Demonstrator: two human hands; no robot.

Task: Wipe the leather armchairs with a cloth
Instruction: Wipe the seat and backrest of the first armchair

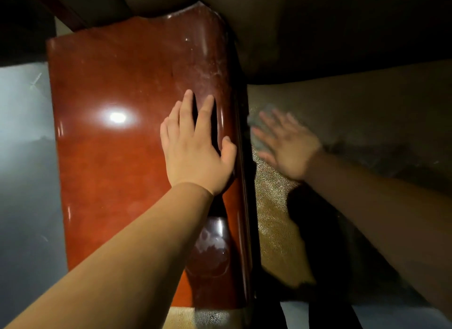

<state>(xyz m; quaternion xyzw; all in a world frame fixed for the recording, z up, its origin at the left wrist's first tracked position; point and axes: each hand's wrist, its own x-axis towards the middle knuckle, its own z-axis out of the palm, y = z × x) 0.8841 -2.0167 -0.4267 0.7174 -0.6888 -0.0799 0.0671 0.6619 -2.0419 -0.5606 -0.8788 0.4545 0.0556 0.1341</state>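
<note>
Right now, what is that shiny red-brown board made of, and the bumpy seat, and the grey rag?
Red-brown board: looks like lacquered wood, since it mirrors a lamp glare. Seat: probably leather or an imitation, with a pebbled grain. Grey rag under the right hand: soft cloth, but blurred.

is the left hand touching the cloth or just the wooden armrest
Apart from the cloth. The head view shows the left hand flat on the wooden armrest, while the right hand presses the cloth.

No readable text, label, brand, number or sign is found anywhere in the frame; nothing legible is carried on any surface shown, from upper left to lower right.
</note>
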